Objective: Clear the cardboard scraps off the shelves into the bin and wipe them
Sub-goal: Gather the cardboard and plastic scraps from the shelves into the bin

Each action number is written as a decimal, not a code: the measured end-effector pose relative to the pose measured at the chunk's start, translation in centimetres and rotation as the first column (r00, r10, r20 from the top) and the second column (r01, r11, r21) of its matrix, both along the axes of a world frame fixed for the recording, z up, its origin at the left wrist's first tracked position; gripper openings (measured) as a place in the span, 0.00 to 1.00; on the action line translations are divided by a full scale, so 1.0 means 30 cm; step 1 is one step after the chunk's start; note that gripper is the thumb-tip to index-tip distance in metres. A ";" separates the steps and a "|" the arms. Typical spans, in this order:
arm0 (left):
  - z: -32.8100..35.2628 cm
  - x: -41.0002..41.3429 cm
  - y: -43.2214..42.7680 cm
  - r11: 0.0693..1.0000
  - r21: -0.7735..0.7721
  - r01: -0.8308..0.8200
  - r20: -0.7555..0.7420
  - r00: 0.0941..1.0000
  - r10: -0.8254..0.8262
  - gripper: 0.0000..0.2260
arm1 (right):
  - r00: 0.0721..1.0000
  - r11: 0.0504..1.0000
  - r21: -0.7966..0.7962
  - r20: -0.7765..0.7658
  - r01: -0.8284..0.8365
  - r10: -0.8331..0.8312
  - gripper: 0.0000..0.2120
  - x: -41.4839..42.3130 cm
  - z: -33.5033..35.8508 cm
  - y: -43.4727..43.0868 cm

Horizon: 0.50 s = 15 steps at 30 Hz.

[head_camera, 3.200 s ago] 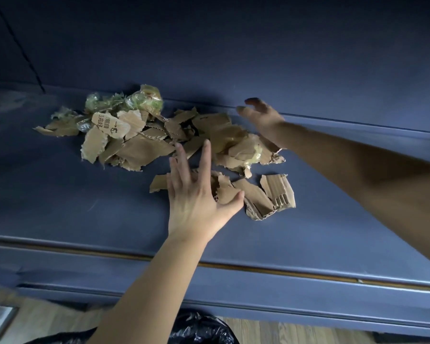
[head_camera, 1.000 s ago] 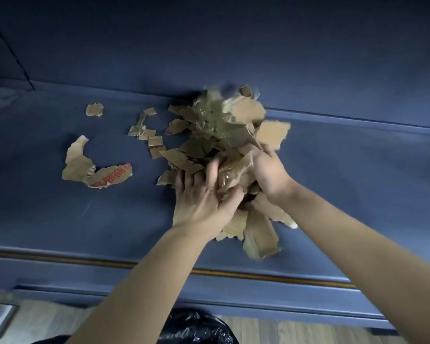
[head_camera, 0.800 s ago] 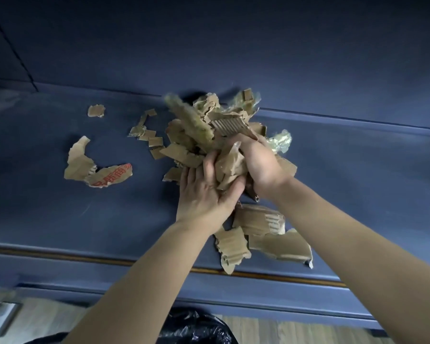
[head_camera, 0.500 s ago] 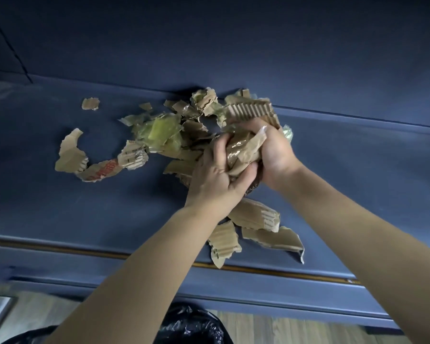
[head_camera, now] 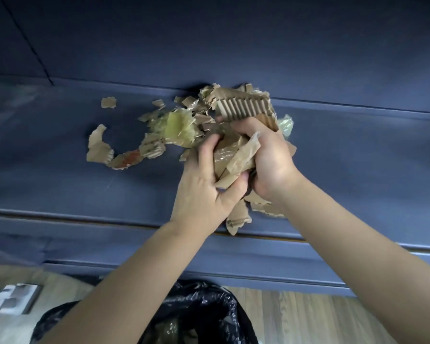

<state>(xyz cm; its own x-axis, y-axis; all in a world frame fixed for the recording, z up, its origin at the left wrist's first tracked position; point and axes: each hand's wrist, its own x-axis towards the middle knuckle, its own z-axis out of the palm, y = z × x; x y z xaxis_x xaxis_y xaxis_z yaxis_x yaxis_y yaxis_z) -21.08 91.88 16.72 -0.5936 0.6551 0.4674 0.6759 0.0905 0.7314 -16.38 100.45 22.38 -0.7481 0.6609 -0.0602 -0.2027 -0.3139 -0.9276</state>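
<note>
Head view looks down along your two bare forearms to a dark blue shelf (head_camera: 60, 182). Your left hand (head_camera: 204, 192) and right hand (head_camera: 268, 165) are pushed together around a wad of cardboard scraps (head_camera: 233, 155) - the fingers of both curl into it, and your left thumb hooks under its near edge. A ribbed corrugated piece (head_camera: 246, 109) stands up behind your right knuckles, close to the shelf's back wall. Some torn pieces (head_camera: 238, 219) poke out below your hands at the shelf's front lip; whether they are gripped or lying on the shelf cannot be told.

To the left of your hands more litter lies loose on the shelf: crumpled yellowish film (head_camera: 179, 125) just beside your left fingertips, a curved strip (head_camera: 124, 160) with red print further left, and one small scrap (head_camera: 108, 103) lying apart towards the back.

Below the shelf's front edge, between your forearms, sits the bin (head_camera: 204, 309) - lined with a black bag, its mouth open upward, standing on a wooden floor (head_camera: 308, 316).
</note>
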 end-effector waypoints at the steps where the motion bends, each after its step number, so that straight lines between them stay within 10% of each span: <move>1: 0.000 -0.002 -0.040 1.000 0.023 0.007 0.003 1.000 -0.008 0.31 | 1.000 1.000 -0.012 -0.005 -0.005 0.005 0.05 0.000 0.003 -0.040; 15: -0.211 0.084 -0.701 0.990 -0.055 0.127 -0.011 0.992 -0.128 0.25 | 0.998 0.997 -0.071 -0.057 -0.029 0.025 0.12 0.161 -0.260 -0.679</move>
